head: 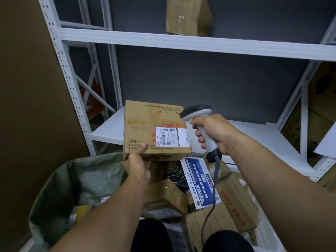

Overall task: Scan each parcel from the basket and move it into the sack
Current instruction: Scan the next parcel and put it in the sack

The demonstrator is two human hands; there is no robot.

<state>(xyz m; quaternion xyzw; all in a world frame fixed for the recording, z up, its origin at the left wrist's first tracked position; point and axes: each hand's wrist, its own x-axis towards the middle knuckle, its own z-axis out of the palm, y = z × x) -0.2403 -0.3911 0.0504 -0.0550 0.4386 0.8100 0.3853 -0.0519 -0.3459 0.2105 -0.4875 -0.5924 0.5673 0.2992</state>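
Head view: the left hand (137,163) grips the near-left corner of a cardboard box (156,130) held above the parcel heap (164,196). The right hand (212,133) wraps round a scanner (197,110) just right of it. The green sack (81,179) lies near left, partly hidden behind the forearm.

Dim, soft light falls from above; the shelf board (181,40) far above the right hand (212,131) and the label (172,137) on the parcel (141,113) above the left hand (137,164) read brightest. Shadow pools below both hands, and the lens bows the upright (67,79) beyond the left hand.
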